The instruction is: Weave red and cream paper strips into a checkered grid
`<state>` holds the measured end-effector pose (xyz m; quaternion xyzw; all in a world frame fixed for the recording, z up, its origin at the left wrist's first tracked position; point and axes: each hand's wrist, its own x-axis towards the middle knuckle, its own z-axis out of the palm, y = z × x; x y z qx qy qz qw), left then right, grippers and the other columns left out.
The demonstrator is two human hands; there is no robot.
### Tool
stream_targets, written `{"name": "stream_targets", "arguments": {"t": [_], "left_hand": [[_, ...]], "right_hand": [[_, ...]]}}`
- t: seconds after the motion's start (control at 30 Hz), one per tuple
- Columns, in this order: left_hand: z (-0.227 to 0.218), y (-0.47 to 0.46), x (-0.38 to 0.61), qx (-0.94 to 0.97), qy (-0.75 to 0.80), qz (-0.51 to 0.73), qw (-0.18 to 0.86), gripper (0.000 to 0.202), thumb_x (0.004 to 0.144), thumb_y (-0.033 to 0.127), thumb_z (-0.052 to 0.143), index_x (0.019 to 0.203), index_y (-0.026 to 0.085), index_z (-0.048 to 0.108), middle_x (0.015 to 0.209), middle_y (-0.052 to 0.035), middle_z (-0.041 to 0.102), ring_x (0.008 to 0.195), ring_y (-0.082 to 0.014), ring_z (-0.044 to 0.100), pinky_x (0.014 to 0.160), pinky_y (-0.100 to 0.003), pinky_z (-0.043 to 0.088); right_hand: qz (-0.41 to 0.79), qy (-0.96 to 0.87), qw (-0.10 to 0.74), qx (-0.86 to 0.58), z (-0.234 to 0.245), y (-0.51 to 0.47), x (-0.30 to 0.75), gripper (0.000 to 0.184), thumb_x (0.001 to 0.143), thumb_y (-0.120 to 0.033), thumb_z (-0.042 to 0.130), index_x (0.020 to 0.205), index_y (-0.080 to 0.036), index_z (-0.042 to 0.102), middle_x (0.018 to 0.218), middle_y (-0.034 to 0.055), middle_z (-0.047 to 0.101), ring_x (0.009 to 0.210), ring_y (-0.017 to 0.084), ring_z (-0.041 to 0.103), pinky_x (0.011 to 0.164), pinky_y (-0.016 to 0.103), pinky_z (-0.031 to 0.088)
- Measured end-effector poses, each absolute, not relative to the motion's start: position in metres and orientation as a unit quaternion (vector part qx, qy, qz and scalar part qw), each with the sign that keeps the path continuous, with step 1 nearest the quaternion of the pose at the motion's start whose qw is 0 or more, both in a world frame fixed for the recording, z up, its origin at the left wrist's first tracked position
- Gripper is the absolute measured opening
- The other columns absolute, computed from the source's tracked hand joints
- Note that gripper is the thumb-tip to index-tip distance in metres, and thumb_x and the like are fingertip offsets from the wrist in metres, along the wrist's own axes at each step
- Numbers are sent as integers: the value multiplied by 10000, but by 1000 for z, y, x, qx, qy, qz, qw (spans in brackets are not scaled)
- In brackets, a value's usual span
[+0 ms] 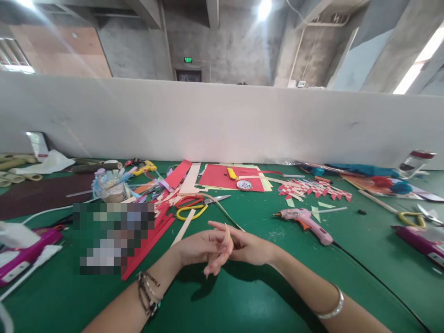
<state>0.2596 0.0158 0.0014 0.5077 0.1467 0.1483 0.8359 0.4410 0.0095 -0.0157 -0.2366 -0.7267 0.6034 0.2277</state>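
Note:
My left hand [204, 247] and my right hand [251, 247] meet over the near middle of the green table, fingers closed together and overlapping. Between them a narrow pale paper strip [227, 232] sticks up; its lower part is hidden by the fingers. Just beyond my left hand lie scissors [190, 212] with red and yellow handles, blades pointing right. A longer cream paper strip [183, 227] rests beside the left wrist, and a thin curved strip [227, 212] ends behind the hands. Red paper strips [149, 247] are spread to the left.
A pink glue gun [307, 222] lies right, its black cord running to the near edge. Woven red-and-white paper pieces [312, 188] sit behind it. Red sheets [215, 178] carry a yellow cutter [231, 173] and a round dial [244, 185]. A white partition [222, 122] closes the back.

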Motion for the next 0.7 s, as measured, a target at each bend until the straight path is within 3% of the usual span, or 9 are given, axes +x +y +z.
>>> {"name": "stream_targets", "arguments": {"t": [0.27,0.37,0.5,0.7], "left_hand": [[1,17,259,510,131,158,835,279,747,391,659,731,148,522,457,50,529,340,-59,437,513,-237,383],[4,14,260,528,146,131,827,306,712,422,679,722,152,534,438,45,538,347,-78,439,523,-258,378],[5,11,262,551,159,80,815,351,691,486,668,715,157,548,452,31,563,378,-92,452,558,-278,358],[3,14,261,557,150,87,812,343,701,484,659,717,165,533,433,35,551,357,-89,411,499,-260,287]], "right_hand": [[634,-703,244,-212,-11,7,440,720,726,-101,597,1366,-273,317,1151,70,488,849,109,548,685,215,439],[643,-695,238,-215,-8,5,441,707,706,-95,609,1341,-290,364,1302,92,388,969,147,548,734,236,454],[663,-684,225,-205,-9,3,441,717,695,-92,608,1338,-306,373,1460,79,178,1124,200,492,835,276,453],[651,-702,221,-185,-7,4,441,746,718,-22,513,1380,-291,300,1504,65,73,1299,224,319,984,342,375]]}}
